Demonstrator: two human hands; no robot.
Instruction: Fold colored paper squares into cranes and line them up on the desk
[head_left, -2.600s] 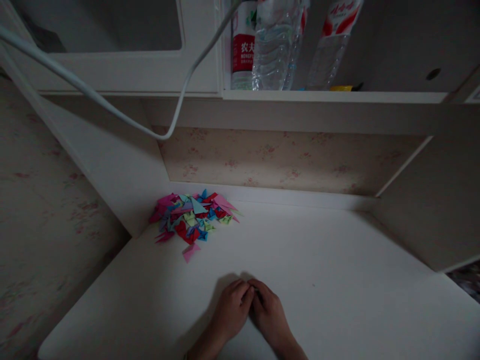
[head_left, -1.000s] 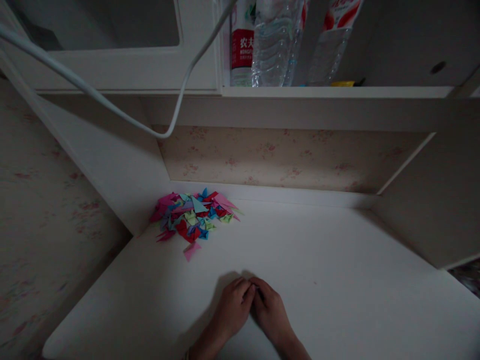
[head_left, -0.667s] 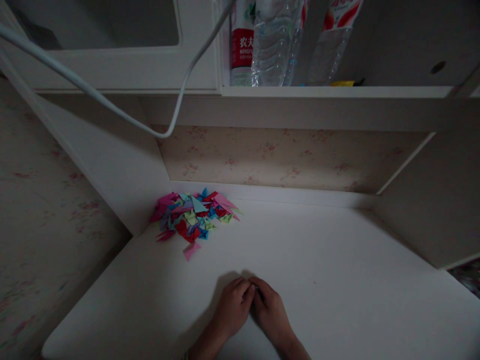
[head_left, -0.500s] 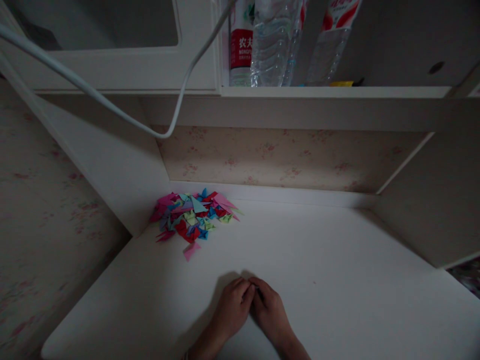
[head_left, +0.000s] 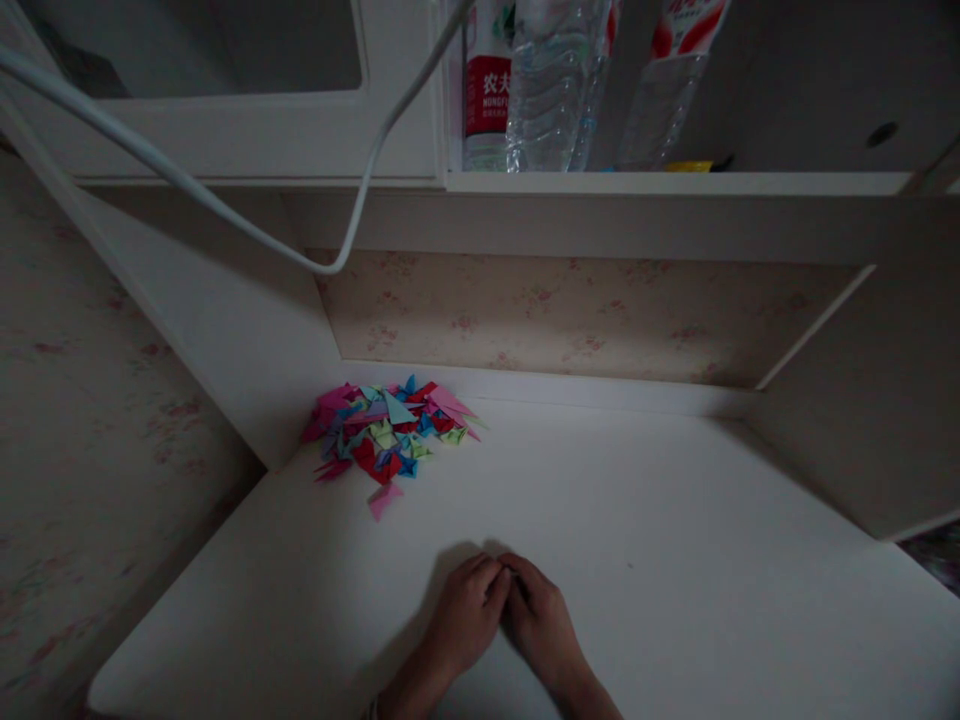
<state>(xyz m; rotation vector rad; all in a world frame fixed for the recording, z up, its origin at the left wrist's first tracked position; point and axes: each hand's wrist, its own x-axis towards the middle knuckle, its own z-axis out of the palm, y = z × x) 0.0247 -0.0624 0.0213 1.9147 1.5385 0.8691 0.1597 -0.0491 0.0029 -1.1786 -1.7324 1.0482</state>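
Observation:
Close to the front of the white desk (head_left: 645, 500), my left hand (head_left: 469, 610) and my right hand (head_left: 540, 615) meet at the fingertips. Both are closed, thumbs and fingers pressed together. Whatever sits between them is covered by the fingers; only a tiny pale bit shows, too small to name. Beyond the hands to the left lies a heap of folded coloured paper pieces (head_left: 386, 432) in pink, red, blue, green and purple. One pink folded paper piece (head_left: 385, 500) rests just in front of that heap, nearest my left hand.
Above the desk runs a shelf (head_left: 675, 184) holding several clear plastic bottles (head_left: 544, 110). A white cable (head_left: 247, 228) hangs across the upper left. Side panels (head_left: 862, 400) bound the desk, and flowered wallpaper (head_left: 540, 310) covers the back wall.
The view has shifted very slightly. My hands stay together in nearly the same place, and the paper heap has not moved.

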